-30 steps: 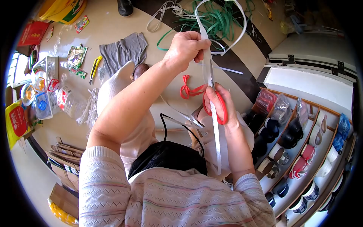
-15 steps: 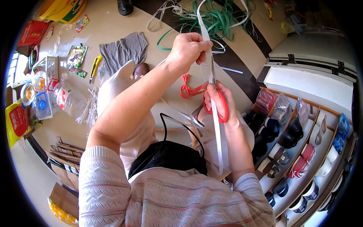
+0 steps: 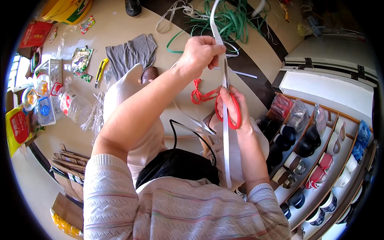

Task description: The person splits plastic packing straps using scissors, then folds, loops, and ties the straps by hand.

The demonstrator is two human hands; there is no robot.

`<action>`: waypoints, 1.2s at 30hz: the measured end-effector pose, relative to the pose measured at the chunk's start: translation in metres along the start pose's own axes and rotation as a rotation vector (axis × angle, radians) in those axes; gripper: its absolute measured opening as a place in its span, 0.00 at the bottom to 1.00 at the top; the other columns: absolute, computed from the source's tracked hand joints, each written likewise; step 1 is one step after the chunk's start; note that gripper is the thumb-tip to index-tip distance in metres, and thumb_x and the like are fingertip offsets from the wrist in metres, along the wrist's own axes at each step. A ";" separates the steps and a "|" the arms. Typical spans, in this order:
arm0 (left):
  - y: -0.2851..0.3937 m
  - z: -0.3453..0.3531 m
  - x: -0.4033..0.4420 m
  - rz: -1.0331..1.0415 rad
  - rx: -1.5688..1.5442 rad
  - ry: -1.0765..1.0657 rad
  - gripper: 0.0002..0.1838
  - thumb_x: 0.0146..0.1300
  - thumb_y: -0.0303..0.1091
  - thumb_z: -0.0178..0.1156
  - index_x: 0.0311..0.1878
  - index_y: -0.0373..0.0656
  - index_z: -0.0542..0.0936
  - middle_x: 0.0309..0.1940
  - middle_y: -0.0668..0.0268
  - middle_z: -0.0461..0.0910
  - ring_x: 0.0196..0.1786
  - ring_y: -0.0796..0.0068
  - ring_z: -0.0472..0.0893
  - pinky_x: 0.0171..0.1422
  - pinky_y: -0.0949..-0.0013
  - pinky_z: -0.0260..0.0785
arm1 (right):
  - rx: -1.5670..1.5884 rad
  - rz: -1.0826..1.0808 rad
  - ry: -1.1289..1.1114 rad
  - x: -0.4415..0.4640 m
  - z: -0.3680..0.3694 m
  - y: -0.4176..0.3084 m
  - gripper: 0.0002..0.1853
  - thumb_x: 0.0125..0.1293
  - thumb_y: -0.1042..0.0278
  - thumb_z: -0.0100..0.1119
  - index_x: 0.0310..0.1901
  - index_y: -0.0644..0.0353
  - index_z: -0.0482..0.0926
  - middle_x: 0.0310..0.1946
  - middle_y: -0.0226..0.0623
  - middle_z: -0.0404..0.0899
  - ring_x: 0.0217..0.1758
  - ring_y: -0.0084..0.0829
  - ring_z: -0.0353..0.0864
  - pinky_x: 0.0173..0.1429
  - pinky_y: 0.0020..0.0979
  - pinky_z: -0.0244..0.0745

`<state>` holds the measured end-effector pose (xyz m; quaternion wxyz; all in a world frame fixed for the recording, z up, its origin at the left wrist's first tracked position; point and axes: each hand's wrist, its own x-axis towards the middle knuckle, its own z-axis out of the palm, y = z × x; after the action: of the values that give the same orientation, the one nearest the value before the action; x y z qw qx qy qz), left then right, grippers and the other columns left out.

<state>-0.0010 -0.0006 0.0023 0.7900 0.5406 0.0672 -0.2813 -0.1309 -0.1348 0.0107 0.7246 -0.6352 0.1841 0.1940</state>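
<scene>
My left hand [image 3: 203, 51] pinches a white plastic strap [image 3: 226, 154] between thumb and fingers. One end of the strap rises past the top of the view; the other hangs down in front of my lap. Below it, my right hand [image 3: 236, 105] grips red-handled scissors [image 3: 239, 116], with the blades pointing up along the strap toward the left hand. Whether the blades are parted on the strap I cannot make out. On my lap lies a black mesh bag [image 3: 178, 166] with a thin black loop. A red ribbon [image 3: 199, 96] is on the floor beyond.
Green strapping [image 3: 236, 24] lies tangled on the floor ahead. A grey cloth [image 3: 132, 54] and a yellow utility knife [image 3: 101, 72] are to the left, near plastic bottles [image 3: 72, 104]. A shoe rack [image 3: 298, 160] stands at the right, and folded cardboard [image 3: 70, 172] at the lower left.
The hanging lower end of the strap has swung slightly left and straightened. The upper length of strap has shifted at the top. Both hands keep nearly the same place and hold.
</scene>
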 end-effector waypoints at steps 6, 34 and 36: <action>0.001 -0.002 0.001 -0.018 0.019 0.013 0.08 0.56 0.31 0.62 0.26 0.37 0.77 0.15 0.68 0.72 0.14 0.81 0.69 0.17 0.77 0.59 | -0.137 0.007 0.009 -0.002 0.000 -0.006 0.20 0.62 0.47 0.58 0.32 0.59 0.73 0.15 0.21 0.64 0.15 0.12 0.59 0.18 0.19 0.53; 0.000 0.000 0.001 -0.017 0.115 0.029 0.10 0.57 0.31 0.62 0.27 0.33 0.77 0.16 0.66 0.73 0.16 0.81 0.69 0.17 0.75 0.59 | -0.092 0.019 -0.018 0.002 -0.009 -0.006 0.19 0.65 0.51 0.54 0.37 0.63 0.72 0.16 0.22 0.64 0.15 0.14 0.60 0.18 0.18 0.53; 0.000 0.000 0.000 -0.020 0.108 0.017 0.10 0.57 0.31 0.62 0.27 0.33 0.77 0.16 0.66 0.73 0.16 0.81 0.69 0.17 0.76 0.59 | -0.148 0.008 0.000 0.001 -0.007 -0.008 0.19 0.65 0.51 0.54 0.37 0.63 0.72 0.16 0.22 0.64 0.15 0.13 0.60 0.18 0.18 0.53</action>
<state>-0.0007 -0.0004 0.0016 0.7564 0.5839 0.0641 -0.2878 -0.1257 -0.1428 0.0162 0.6750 -0.6862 0.1719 0.2099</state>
